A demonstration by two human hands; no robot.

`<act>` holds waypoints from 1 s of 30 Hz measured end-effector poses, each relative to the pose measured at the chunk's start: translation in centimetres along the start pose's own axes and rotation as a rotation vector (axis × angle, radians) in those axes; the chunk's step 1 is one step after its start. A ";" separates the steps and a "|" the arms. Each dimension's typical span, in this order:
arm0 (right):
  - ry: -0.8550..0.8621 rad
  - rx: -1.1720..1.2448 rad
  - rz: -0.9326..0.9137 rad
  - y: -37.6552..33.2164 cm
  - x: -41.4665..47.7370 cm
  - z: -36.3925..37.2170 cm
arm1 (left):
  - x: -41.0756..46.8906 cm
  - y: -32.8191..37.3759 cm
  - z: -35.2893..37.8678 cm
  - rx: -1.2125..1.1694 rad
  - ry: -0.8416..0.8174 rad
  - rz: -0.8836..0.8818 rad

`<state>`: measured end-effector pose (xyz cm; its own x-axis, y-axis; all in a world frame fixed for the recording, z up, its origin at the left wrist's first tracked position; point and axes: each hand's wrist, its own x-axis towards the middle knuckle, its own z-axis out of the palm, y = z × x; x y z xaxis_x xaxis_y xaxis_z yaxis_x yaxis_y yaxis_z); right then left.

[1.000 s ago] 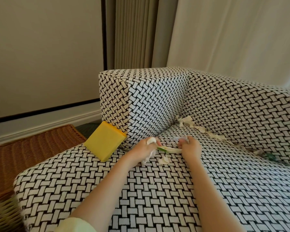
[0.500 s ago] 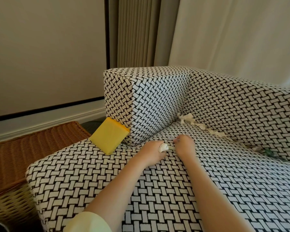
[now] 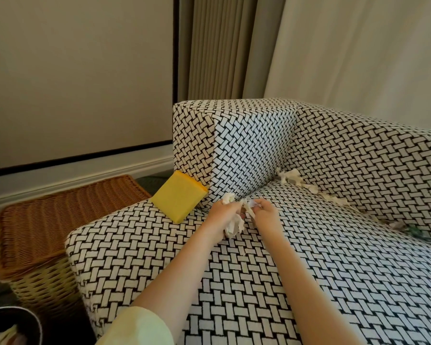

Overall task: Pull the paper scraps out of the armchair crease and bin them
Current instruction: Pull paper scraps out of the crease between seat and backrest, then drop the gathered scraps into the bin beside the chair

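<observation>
Head view: paper wad [image 3: 234,226] clutched in left hand [image 3: 223,214], strip [image 3: 248,207] pinched by right hand [image 3: 265,215]
Wad could be spilled onto seat [image 3: 334,270] if overfilled

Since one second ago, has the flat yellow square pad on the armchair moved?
No. The flat yellow square pad leans against the front corner of the black-and-white woven armrest, exactly as before.
</observation>
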<state>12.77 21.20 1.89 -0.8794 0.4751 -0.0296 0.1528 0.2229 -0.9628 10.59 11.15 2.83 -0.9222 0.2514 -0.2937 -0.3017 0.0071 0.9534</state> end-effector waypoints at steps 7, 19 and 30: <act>0.166 -0.172 -0.279 -0.9 -2.9 4.6 | -0.5 0.3 0.9 -0.594 -0.226 -0.047; 0.292 -0.518 -0.466 -0.8 -3.3 4.3 | -0.6 1.0 0.2 -0.301 0.024 0.024; -0.115 0.362 -0.344 -7.4 -8.5 11.1 | -4.8 4.9 -8.2 -0.296 0.100 0.205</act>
<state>14.11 6.09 6.34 -0.8985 0.3246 0.2957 -0.3023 0.0310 -0.9527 11.53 2.02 8.31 -0.9854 0.1227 -0.1178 -0.1514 -0.3177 0.9360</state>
